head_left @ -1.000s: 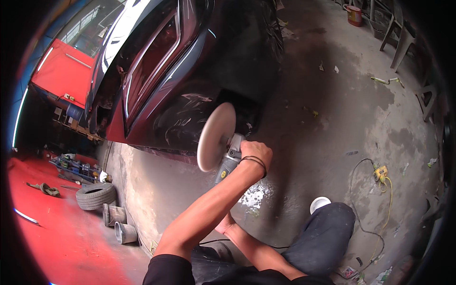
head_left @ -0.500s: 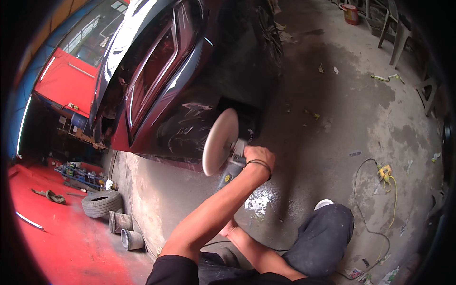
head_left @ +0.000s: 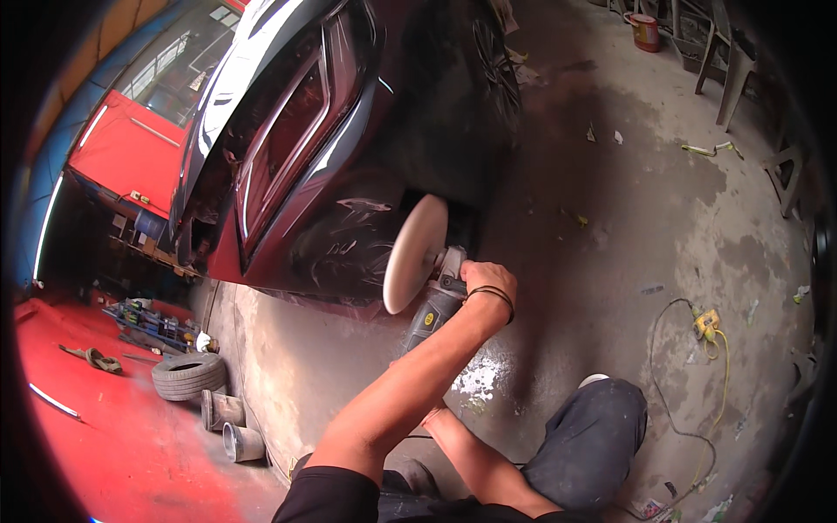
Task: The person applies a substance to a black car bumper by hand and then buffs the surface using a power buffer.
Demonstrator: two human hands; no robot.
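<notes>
Head view: the left hand (head_left: 486, 281) is clenched on the polisher (head_left: 433, 307) near its head; the right hand's grip is hidden beneath the left forearm. The tool's body runs up and away from the person, and its white pad (head_left: 415, 253) faces left against the dark car panel (head_left: 349, 235) beyond.

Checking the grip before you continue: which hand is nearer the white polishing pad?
Left, as far as shows. The left hand grips the polisher right behind the white polishing pad. The right forearm runs lower, toward the tool's rear; its hand is hidden behind the left arm.
</notes>
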